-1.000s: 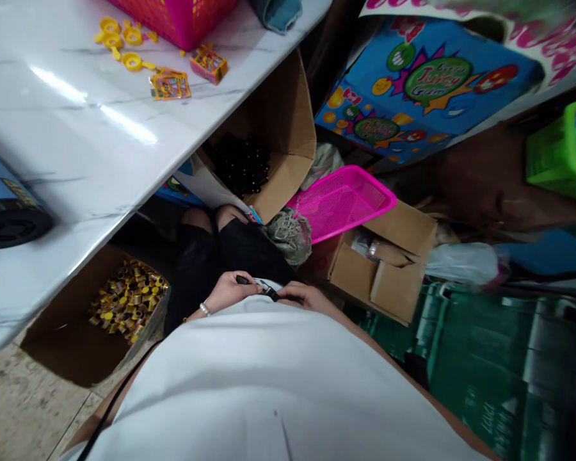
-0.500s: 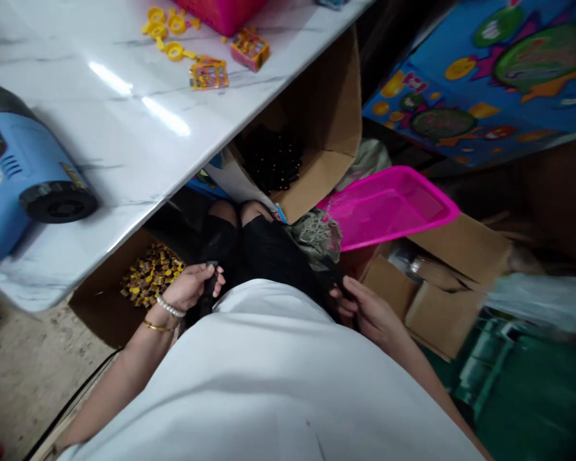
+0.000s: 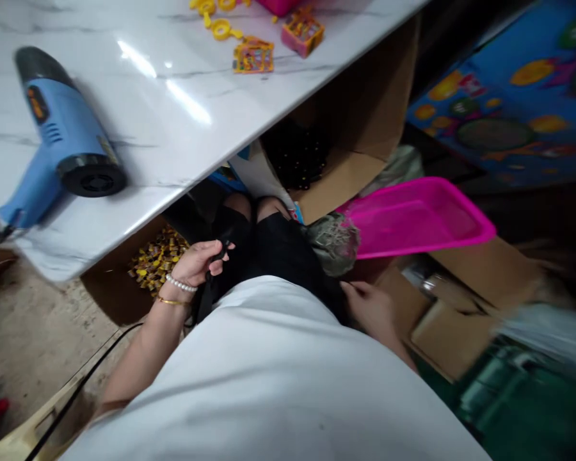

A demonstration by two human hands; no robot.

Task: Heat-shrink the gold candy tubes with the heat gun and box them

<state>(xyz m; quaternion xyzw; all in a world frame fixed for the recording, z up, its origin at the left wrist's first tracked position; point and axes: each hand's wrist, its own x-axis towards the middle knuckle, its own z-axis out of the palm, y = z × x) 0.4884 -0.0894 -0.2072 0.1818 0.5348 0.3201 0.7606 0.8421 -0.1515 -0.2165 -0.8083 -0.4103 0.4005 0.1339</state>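
My left hand (image 3: 198, 261), with a pearl and a gold bracelet at the wrist, is closed round one end of a black strap (image 3: 210, 282) at my left hip. At my right hip my right hand (image 3: 372, 307) has its fingers curled against the black clothing; what they hold is hidden. A white shirt (image 3: 278, 378) fills the lower part of the view, with black trousers (image 3: 273, 246) and my knees just under the table edge.
A white marble table (image 3: 173, 109) carries a blue heat gun (image 3: 62, 141), yellow plastic rings (image 3: 218, 16) and small packets (image 3: 253, 56). Below are a box of yellow pieces (image 3: 156, 259), an open carton (image 3: 336, 173), a pink tray (image 3: 413, 218), more cartons (image 3: 461, 307).
My two hands were together at my waist on the black strap; they have drawn apart, left to the left hip, right to the right. The view has swung leftward.
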